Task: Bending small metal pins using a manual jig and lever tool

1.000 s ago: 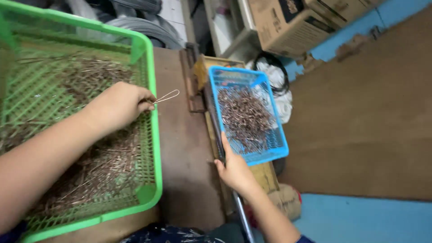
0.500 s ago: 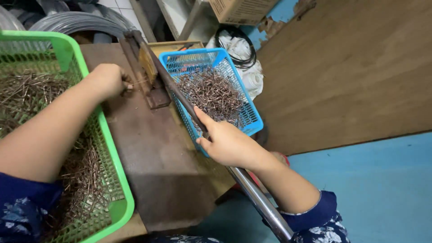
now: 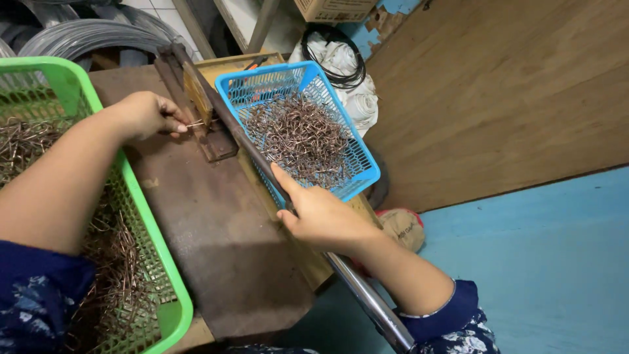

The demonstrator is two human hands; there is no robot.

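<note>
The left hand (image 3: pixel 145 115) pinches a thin wire piece (image 3: pixel 196 123), its grip closed on it, holding the piece against the small press (image 3: pixel 200 108) at the far side of the counter (image 3: pixel 216 242), presumably so the tool can bend it. The right hand (image 3: pixel 321 213) is wrapped around the long metal lever (image 3: pixel 341 269), closed on it, placed to work the press. A green basket (image 3: pixel 147 242) of straight wires sits left, within reach; a blue basket (image 3: pixel 357 154) of bent pieces sits right of the lever. A brown cardboard box (image 3: pixel 334 8) stands far back.
</note>
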